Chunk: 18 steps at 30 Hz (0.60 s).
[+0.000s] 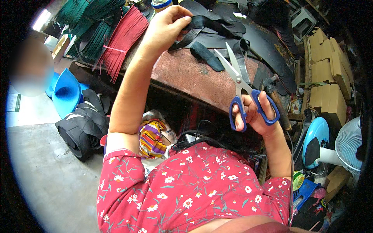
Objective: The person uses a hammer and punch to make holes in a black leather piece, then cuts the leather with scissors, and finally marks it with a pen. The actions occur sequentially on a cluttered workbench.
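Observation:
My left hand (165,25) is raised over the far side of the worktable, its fingers closed in a pinch on a black strap (206,24). The strap loops to the right over a pile of dark flat pieces (256,37). In front of my body, on the right, my right hand (254,114) grips a pair of scissors (235,73) by its blue handles, with fingers through the loops. The blades are apart and point up toward the pile; no material shows between them. A shorter black piece (208,57) lies on the table left of the blade tips.
Bundled red strips (123,42) and green strips (95,37) lie at the table's far left. A hammer (270,82) rests at its right. Cardboard boxes (326,70) and a fan (347,136) stand further right. Black rolled material (79,132) sits on the floor at left.

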Each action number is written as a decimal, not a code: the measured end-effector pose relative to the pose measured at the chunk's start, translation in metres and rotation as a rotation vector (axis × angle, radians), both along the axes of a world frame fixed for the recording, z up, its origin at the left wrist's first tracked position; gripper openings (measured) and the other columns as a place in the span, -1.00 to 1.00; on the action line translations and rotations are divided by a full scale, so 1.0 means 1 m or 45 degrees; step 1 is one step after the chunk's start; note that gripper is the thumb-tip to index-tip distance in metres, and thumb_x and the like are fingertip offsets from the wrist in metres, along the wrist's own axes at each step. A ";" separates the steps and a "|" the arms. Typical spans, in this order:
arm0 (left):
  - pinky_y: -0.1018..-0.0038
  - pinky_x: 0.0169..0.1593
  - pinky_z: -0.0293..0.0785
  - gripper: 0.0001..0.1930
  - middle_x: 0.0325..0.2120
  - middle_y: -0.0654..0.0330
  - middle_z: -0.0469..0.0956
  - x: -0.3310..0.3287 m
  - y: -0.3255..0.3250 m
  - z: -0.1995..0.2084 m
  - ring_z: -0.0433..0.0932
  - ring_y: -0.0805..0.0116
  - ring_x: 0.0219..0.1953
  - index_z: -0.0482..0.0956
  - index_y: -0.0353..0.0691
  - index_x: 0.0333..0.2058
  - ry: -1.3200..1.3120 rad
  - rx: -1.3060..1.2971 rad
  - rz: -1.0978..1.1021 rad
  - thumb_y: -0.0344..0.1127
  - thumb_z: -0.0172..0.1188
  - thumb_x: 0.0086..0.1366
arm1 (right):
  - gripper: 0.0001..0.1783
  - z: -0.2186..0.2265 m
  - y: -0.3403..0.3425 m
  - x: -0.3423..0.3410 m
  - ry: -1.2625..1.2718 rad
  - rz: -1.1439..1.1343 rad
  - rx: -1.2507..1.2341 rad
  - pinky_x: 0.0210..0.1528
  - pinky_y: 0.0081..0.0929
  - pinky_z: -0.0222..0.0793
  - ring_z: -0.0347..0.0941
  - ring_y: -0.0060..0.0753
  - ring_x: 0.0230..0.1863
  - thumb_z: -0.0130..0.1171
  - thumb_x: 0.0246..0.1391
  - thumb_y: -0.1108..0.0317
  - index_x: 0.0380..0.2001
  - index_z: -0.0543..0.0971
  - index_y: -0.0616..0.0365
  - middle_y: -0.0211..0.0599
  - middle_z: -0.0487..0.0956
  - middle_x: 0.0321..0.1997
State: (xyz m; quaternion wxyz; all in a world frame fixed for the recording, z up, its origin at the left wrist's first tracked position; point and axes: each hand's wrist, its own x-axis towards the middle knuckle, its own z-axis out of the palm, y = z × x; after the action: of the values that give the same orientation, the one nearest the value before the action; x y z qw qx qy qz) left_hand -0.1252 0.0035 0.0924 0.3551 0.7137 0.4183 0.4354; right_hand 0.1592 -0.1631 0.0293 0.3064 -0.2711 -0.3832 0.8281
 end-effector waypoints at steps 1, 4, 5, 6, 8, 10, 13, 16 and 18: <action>0.69 -0.46 0.32 -0.84 -0.51 0.40 0.48 -0.006 0.003 0.002 0.39 0.69 -0.51 0.57 -0.21 -0.18 0.045 0.049 0.024 -0.30 0.16 0.33 | -0.07 0.000 0.001 0.001 -0.007 -0.046 0.020 -0.31 -0.57 0.38 0.55 -0.36 -0.43 -0.27 0.09 -0.54 -0.13 0.46 0.23 -0.15 0.61 -0.45; 0.38 -0.30 0.50 -0.84 -0.47 0.14 0.61 -0.028 0.017 0.009 0.60 0.28 -0.42 0.59 -0.17 -0.24 0.638 0.545 0.174 -0.27 0.20 0.24 | -0.10 -0.001 0.000 0.008 0.057 -0.169 0.034 -0.28 -0.55 0.40 0.55 -0.34 -0.43 -0.24 0.11 -0.51 -0.13 0.45 0.25 -0.16 0.60 -0.48; 0.32 -0.28 0.51 -0.84 -0.46 0.11 0.62 -0.034 0.023 0.009 0.62 0.18 -0.40 0.59 -0.17 -0.27 0.818 0.800 0.226 -0.25 0.19 0.24 | -0.08 -0.002 -0.001 0.012 0.076 -0.208 0.019 -0.27 -0.51 0.43 0.55 -0.31 -0.44 -0.25 0.11 -0.51 -0.13 0.44 0.28 -0.14 0.60 -0.48; 0.22 -0.23 0.52 -0.85 -0.38 0.08 0.63 -0.038 0.030 0.008 0.60 0.04 -0.29 0.60 -0.17 -0.33 0.962 0.802 0.232 -0.24 0.16 0.22 | -0.08 -0.003 -0.003 0.016 0.099 -0.231 0.025 -0.27 -0.49 0.44 0.55 -0.29 -0.45 -0.25 0.11 -0.51 -0.13 0.44 0.28 -0.13 0.60 -0.49; 0.21 -0.21 0.52 -0.85 -0.34 0.08 0.61 -0.041 0.039 0.002 0.57 0.03 -0.24 0.61 -0.16 -0.33 1.351 0.787 0.373 -0.25 0.17 0.18 | -0.07 -0.005 -0.007 0.024 0.085 -0.323 0.050 -0.27 -0.45 0.46 0.56 -0.25 -0.46 -0.28 0.11 -0.51 -0.14 0.45 0.30 -0.13 0.60 -0.51; 0.18 -0.15 0.53 -0.84 -0.26 0.09 0.57 -0.039 0.042 -0.007 0.49 0.00 -0.15 0.63 -0.15 -0.34 1.686 0.756 0.424 -0.28 0.21 0.09 | -0.08 -0.006 -0.012 0.032 0.055 -0.408 0.068 -0.28 -0.44 0.45 0.55 -0.25 -0.47 -0.30 0.14 -0.49 -0.16 0.46 0.30 -0.12 0.60 -0.52; 0.26 0.04 0.42 -0.69 -0.21 0.09 0.50 -0.024 0.032 -0.017 0.42 0.04 -0.06 0.61 -0.17 -0.22 0.997 0.877 -0.093 -0.34 0.28 -0.02 | -0.09 -0.007 -0.018 0.043 -0.008 -0.515 0.089 -0.28 -0.44 0.45 0.54 -0.26 -0.48 -0.29 0.15 -0.48 -0.17 0.46 0.31 -0.12 0.59 -0.53; 0.26 0.10 0.34 -0.59 -0.17 0.11 0.46 -0.001 0.008 -0.030 0.36 0.04 -0.01 0.56 -0.19 -0.17 0.912 0.705 -0.626 -0.37 0.35 -0.08 | -0.09 -0.008 -0.021 0.052 -0.040 -0.631 0.126 -0.29 -0.44 0.44 0.53 -0.27 -0.49 -0.27 0.15 -0.48 -0.18 0.46 0.32 -0.12 0.58 -0.54; 0.29 0.04 0.39 -0.67 -0.28 0.11 0.49 0.013 -0.003 -0.035 0.43 0.07 -0.11 0.57 -0.19 -0.23 1.081 0.552 -0.555 -0.36 0.35 -0.03 | -0.10 -0.008 -0.023 0.057 -0.040 -0.732 0.131 -0.30 -0.45 0.42 0.53 -0.29 -0.49 -0.24 0.14 -0.47 -0.19 0.47 0.32 -0.13 0.56 -0.54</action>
State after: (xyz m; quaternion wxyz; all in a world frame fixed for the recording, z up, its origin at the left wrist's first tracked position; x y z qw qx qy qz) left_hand -0.1118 0.0007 0.0571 0.0807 0.9549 0.2675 0.1004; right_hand 0.2164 -0.1864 0.0215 0.5359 -0.3654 -0.3367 0.6826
